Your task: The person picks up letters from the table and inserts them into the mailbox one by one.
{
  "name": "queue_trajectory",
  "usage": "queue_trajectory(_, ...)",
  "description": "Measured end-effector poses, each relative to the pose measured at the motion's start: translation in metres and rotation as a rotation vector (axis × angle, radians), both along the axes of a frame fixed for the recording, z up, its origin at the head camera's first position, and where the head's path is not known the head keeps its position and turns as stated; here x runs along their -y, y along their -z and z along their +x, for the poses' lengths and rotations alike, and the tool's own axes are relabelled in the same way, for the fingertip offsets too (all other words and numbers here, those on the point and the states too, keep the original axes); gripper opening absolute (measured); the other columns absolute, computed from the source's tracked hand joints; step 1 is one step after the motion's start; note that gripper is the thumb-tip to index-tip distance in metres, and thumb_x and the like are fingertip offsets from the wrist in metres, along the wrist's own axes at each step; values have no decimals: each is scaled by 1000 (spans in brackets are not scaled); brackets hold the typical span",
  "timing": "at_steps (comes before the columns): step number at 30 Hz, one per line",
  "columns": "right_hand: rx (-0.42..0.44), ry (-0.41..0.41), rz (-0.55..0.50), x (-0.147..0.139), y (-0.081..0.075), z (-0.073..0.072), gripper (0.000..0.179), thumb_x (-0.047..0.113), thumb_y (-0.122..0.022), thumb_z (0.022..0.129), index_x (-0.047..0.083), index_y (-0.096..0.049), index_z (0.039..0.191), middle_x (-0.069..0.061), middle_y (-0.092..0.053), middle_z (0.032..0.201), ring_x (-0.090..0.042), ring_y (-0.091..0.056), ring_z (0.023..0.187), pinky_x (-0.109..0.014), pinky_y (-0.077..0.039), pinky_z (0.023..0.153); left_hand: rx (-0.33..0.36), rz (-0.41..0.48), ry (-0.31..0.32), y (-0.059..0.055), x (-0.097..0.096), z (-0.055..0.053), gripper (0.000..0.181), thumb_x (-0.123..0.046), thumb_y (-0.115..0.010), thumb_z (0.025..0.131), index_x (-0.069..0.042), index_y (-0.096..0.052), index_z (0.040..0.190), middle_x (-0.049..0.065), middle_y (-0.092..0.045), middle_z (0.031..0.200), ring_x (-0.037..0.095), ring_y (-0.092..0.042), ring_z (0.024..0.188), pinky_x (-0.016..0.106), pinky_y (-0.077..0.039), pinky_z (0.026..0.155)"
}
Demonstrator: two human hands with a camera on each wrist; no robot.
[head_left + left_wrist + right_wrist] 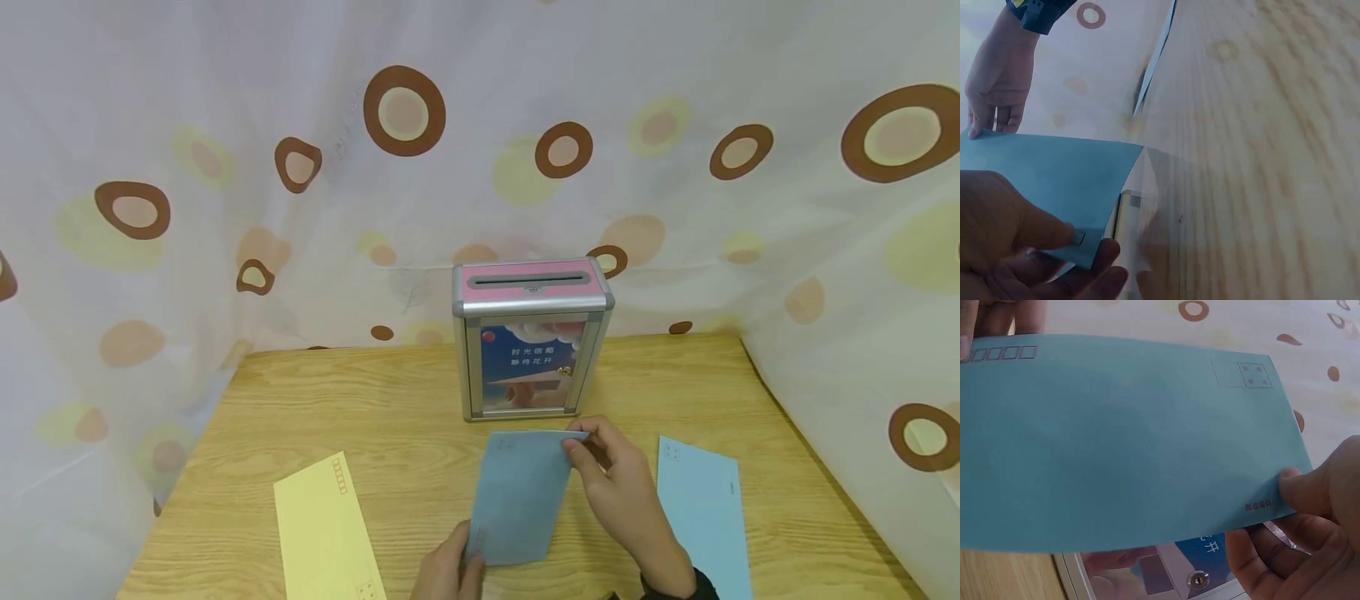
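Note:
Both hands hold a blue envelope point(521, 500), raised in front of the mailbox. My left hand point(448, 567) pinches its lower left edge; in the left wrist view the thumb point(1044, 228) lies on top and the fingers are beneath. At the upper right corner my right hand point(618, 496) pinches the paper between thumb and fingers. Printed boxes and a stamp square show on the envelope point(1129, 437) in the right wrist view. Behind it stands a small mailbox point(532, 287) with a pink top, a long slot and a silver frame.
A yellow envelope point(324, 529) lies on the wooden table point(360, 392) at the left. Another blue envelope point(703, 517) lies to the right, beside the right forearm. The mailbox door carries a picture and a small lock point(564, 371). A patterned curtain point(480, 200) hangs behind the table.

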State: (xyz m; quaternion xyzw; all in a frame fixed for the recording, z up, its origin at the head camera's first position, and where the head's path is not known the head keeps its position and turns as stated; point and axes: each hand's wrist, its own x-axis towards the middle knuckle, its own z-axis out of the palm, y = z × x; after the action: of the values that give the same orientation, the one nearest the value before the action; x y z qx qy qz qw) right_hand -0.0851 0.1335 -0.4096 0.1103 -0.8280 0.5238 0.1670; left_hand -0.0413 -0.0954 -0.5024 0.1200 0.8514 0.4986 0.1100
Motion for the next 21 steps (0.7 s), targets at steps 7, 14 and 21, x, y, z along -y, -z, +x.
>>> queue_trajectory(7,-37,-11,-26,2,-8,5,13,8,-61,96,13,-61,108,2,-65,96,-15,-63,81,-29,-57,74,-131,1,-8,-2,1,0,19,-1,-66,87,-5,-70,104,10,-74,96,13,-68,83,29,-59,69)
queue_trajectory(14,-38,-26,-35,3,-9,8,13,11,-62,96,16,-63,107,2,-65,100,-14,-62,83,-24,-57,77,-118,27,-17,-6,1,-1,35,0,-66,86,-10,-63,120,12,-73,108,15,-69,90,29,-59,73)
queue_trajectory(21,-20,-76,-65,3,-12,12,16,13,-62,96,18,-62,111,1,-65,105,-14,-63,90,-24,-56,80,-102,21,-29,-8,-2,-1,40,2,-67,84,-10,-60,122,9,-73,108,8,-67,85,26,-58,69)
